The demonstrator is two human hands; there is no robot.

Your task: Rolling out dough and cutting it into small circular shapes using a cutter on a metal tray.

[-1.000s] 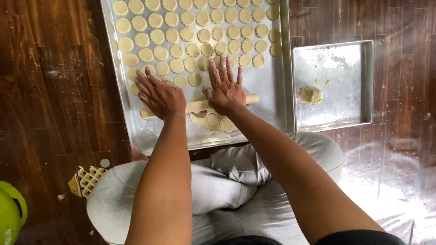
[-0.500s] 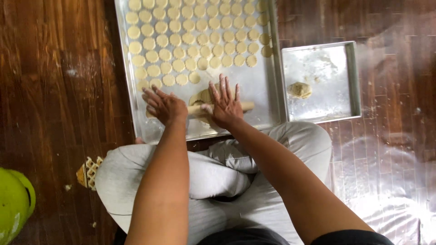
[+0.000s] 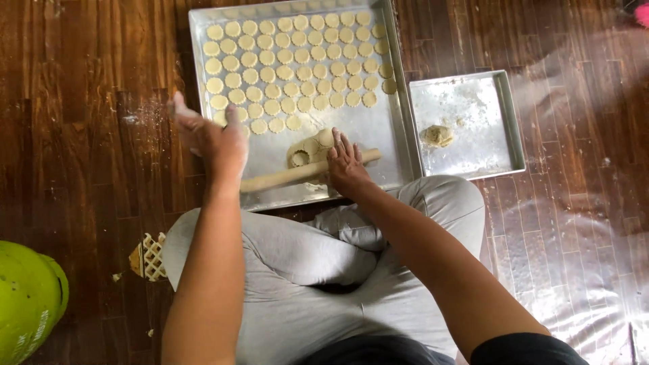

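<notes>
Person seated cross-legged on dark wooden floor (image 3: 81, 135), grey trousers, viewed from above

Large metal baking tray (image 3: 389, 145) lies on the floor just beyond the knees. Far two-thirds of it carries rows of small round scalloped dough cut-outs (image 3: 297, 64), pale yellow, closely spaced. Near part mostly bare, dusted with flour

Wooden rolling pin (image 3: 284, 178) lies across the near part of the tray, running left to right, right end slightly farther. Just beyond it, a leftover piece of rolled dough sheet (image 3: 307, 149) with round holes cut from it, near the tray's middle

Right hand (image 3: 346, 165): palm down on the right portion of the rolling pin, fingers spread and extended toward the dough sheet, fingertips at its near right edge. Not wrapped around the pin

Left hand (image 3: 213, 138): raised over the left edge of the tray, motion-blurred, above the pin's left end, apparently not touching it. Fingers look loosely parted; blur prevents a firm reading, nothing seen held

Smaller square metal tray (image 3: 507, 122) to the right, just beside the large one, floured, with one small lump of dough (image 3: 438, 135) near its left side

Near left: green rounded object (image 3: 27, 297) at frame edge; small lattice-patterned piece (image 3: 152, 257) on the floor beside the left knee
</notes>
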